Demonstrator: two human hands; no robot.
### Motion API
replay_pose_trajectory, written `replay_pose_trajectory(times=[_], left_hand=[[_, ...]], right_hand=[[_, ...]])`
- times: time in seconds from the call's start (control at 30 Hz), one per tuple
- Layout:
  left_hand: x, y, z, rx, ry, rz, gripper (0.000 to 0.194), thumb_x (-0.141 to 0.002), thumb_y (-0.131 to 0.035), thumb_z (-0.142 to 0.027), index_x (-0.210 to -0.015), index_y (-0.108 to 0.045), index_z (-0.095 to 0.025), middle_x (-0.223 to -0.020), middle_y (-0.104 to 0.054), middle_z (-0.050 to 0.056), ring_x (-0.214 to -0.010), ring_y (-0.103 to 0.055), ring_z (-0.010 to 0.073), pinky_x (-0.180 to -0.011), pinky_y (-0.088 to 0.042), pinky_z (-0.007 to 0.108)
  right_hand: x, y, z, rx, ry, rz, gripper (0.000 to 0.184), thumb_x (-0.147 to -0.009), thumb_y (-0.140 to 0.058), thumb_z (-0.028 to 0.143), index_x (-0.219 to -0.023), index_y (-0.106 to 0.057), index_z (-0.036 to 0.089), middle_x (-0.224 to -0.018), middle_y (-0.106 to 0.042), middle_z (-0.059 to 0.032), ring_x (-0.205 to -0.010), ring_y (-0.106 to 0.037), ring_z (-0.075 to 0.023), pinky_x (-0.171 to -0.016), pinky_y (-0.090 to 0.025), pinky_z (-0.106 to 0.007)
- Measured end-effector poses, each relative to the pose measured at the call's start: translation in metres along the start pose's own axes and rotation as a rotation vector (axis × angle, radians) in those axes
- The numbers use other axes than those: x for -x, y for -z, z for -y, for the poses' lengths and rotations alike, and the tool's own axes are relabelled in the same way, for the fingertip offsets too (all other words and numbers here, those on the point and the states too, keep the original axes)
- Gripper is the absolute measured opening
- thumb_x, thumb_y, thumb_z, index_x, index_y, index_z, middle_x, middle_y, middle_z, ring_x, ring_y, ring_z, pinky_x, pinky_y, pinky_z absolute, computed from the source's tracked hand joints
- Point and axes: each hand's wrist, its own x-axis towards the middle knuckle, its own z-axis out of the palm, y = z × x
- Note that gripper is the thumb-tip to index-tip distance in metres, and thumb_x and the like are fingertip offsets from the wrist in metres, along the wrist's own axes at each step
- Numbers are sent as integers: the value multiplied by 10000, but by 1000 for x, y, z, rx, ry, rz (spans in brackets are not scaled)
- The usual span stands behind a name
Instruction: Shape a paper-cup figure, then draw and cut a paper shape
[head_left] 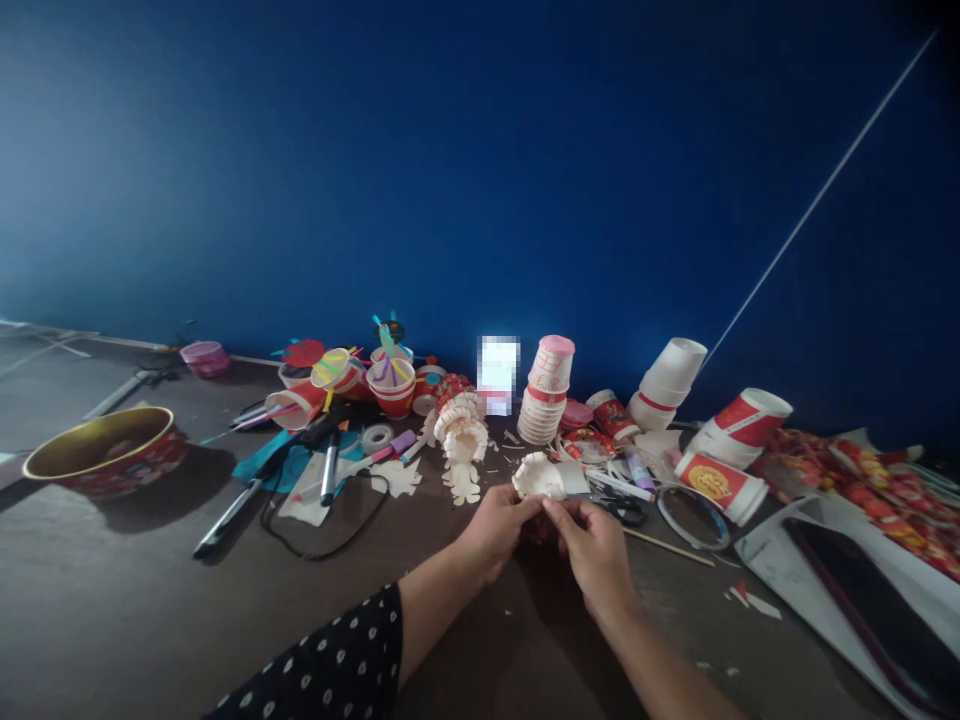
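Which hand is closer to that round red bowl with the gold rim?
Left. The left hand is off to the right of the bowl, apart from it; the right hand is farther right, beyond the left hand.

One head-worn camera looks forward and down from above and behind the left hand (495, 535) and right hand (600, 550), fairly near them. They sit low in the middle of its wide view, which spans the table (150, 620) from a bowl (142, 470) well to their left to a phone (862, 600) on their right. Beyond them, a wall (480, 180) fills the upper half.
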Motion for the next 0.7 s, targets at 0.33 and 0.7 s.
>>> replay_pose_trajectory(times=[0.33, 0.7], left_hand=[[4, 0, -1, 243, 95, 107, 241, -590, -709, -277, -693, -601, -89, -569, -547, 14, -479, -468, 60, -491, -366, 195], [5, -2, 1, 8, -24, -22, 264, -561, -713, -286, -722, -621, -99, -564, -535, -10, -444, -409, 41, -452, -315, 183]], right_hand=[[1, 1, 1, -29, 7, -45, 306, -657, -583, 461, -581, -540, 168, -424, -500, 25, -393, -417, -117, -395, -318, -222], [1, -4, 1, -126, -48, -51, 333, -679, -571, 441, -511, -534, 156, -404, -475, 29, -406, -392, -100, -402, -286, -211]])
